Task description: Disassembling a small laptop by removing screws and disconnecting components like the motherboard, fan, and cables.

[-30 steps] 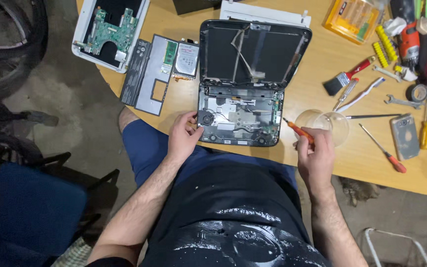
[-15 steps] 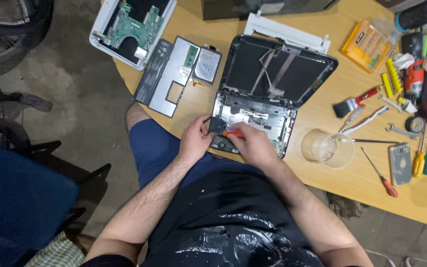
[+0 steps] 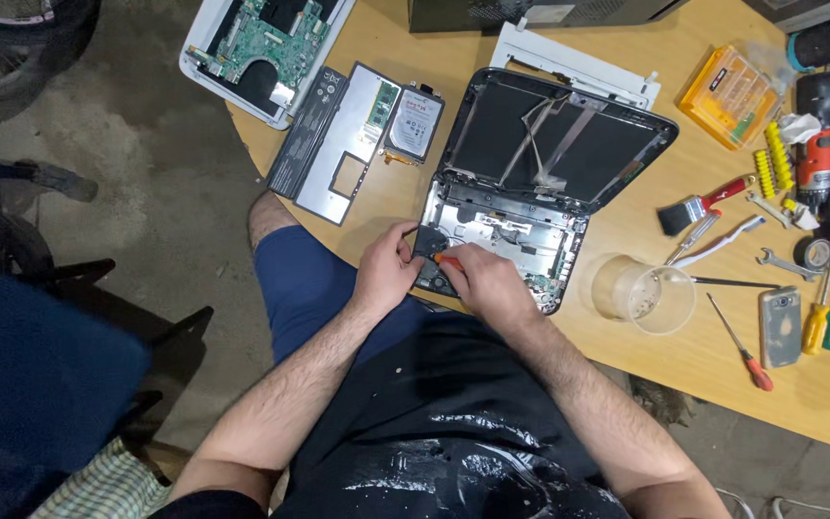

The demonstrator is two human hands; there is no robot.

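Laptop base lies opened on the wooden surface; at its 7 o'clock corner, left hand pinches a black part, right hand closes around an orange-handled screwdriver.

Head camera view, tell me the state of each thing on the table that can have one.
Black laptop: opened flat, keyboard off, insides bare.
White laptop: cover off, green board showing.
Hard drive: removed, lying loose.
Plastic cup: upright, lidless.
Left hand: gripping a black part.
Right hand: closed on orange-handled screwdriver.
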